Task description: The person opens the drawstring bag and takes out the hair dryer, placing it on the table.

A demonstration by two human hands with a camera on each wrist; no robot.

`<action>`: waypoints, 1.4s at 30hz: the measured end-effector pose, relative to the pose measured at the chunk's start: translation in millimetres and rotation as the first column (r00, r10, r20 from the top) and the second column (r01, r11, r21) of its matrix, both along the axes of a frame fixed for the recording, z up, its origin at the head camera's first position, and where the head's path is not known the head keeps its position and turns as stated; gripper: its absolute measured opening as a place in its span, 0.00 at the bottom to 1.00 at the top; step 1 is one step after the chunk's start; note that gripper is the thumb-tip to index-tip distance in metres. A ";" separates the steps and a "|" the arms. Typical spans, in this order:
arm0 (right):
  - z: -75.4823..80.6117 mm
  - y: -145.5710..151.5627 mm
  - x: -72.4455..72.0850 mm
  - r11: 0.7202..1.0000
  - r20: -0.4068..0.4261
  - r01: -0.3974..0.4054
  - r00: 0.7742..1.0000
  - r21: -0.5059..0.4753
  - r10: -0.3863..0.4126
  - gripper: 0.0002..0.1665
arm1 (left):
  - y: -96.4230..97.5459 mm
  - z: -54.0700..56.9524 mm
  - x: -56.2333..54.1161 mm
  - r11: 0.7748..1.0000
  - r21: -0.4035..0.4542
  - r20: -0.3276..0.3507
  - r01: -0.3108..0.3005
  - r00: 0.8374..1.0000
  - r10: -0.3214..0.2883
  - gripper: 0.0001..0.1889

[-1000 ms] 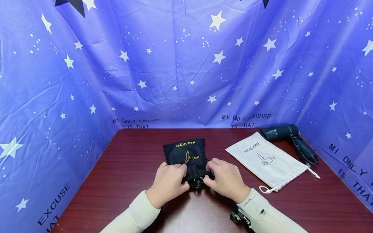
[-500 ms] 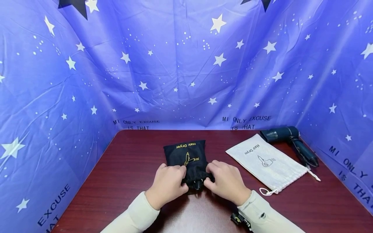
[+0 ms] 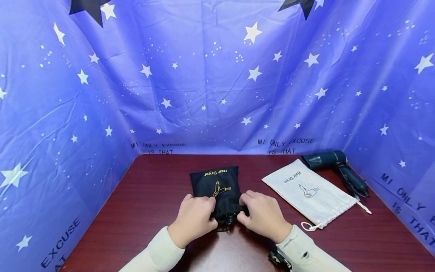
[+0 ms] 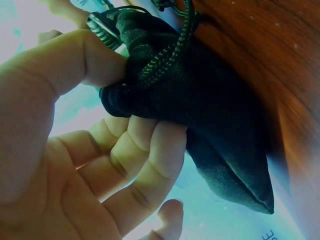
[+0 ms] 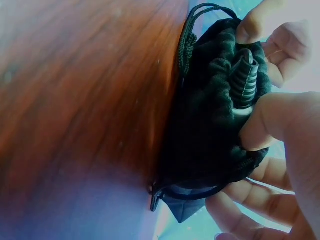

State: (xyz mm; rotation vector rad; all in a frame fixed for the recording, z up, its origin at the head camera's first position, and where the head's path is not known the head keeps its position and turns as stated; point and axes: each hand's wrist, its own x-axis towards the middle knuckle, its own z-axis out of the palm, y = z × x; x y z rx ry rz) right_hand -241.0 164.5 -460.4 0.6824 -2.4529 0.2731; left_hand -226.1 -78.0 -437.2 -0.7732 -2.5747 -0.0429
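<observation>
A black drawstring bag (image 3: 219,183) with yellow "Hair Dryer" lettering lies at the middle of the table. My left hand (image 3: 194,219) pinches the left side of its mouth, thumb on one side and fingers on the other, as the left wrist view shows. On the opposite side my right hand (image 3: 265,216) pinches the mouth's edge the same way. Out of the gathered opening pokes a ribbed black cord sleeve (image 5: 244,82); whatever it joins is hidden inside the bag. A black drawstring (image 4: 167,57) hangs from the mouth.
A white drawstring bag (image 3: 307,192) printed "Hair Dryer" lies flat to the right. Behind it, near the table's right back corner, rests a dark folding hair dryer (image 3: 340,166). Star-printed blue cloth (image 3: 204,83) walls in the back and sides of the red-brown table (image 3: 146,181).
Both hands keep their grip on the black bag's mouth. The fabric has come slightly further over the ribbed cord sleeve. The head view has tilted a little, so everything sits lower.
</observation>
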 end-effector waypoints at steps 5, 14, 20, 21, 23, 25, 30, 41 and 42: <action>-1.0 -1.8 0.9 1.000 0.022 0.002 1.000 0.015 -0.002 0.12 | -3.2 -3.7 1.7 1.000 0.012 0.003 -0.010 1.000 0.010 0.16; 1.0 2.2 2.4 0.999 0.022 0.028 0.999 0.032 -0.029 0.12 | -1.1 -4.3 0.1 1.000 0.009 -0.005 -0.001 1.000 0.001 0.15; 2.2 2.6 2.5 0.999 0.025 0.032 0.999 0.038 -0.033 0.12 | -1.4 -3.0 0.6 1.000 0.008 -0.003 -0.003 1.000 0.003 0.14; 2.2 2.7 2.4 0.999 0.026 0.033 0.999 0.039 -0.034 0.12 | -1.5 -3.0 0.5 1.000 0.008 -0.002 -0.004 1.000 0.004 0.14; 2.3 2.9 2.4 0.999 0.026 0.035 0.999 0.040 -0.036 0.12 | -1.8 -3.2 0.3 1.000 0.007 0.001 -0.005 1.000 0.005 0.14; 2.2 3.2 2.6 0.998 0.024 0.037 0.999 0.040 -0.038 0.12 | -2.1 -3.5 0.2 1.000 0.005 0.005 -0.008 1.000 0.008 0.14; 2.0 3.4 2.6 0.999 0.026 0.039 0.999 0.039 -0.040 0.12 | -2.5 -3.7 -0.1 1.000 0.003 0.009 -0.011 1.000 0.011 0.14; 1.3 4.5 2.0 0.999 0.019 0.037 0.999 0.037 -0.038 0.12 | -3.9 -3.2 0.3 1.000 -0.004 0.008 -0.011 1.000 0.011 0.15; 1.3 4.7 1.9 0.999 0.016 0.038 0.999 0.037 -0.038 0.12 | -4.1 -3.0 0.4 1.000 -0.005 0.005 -0.011 1.000 0.011 0.15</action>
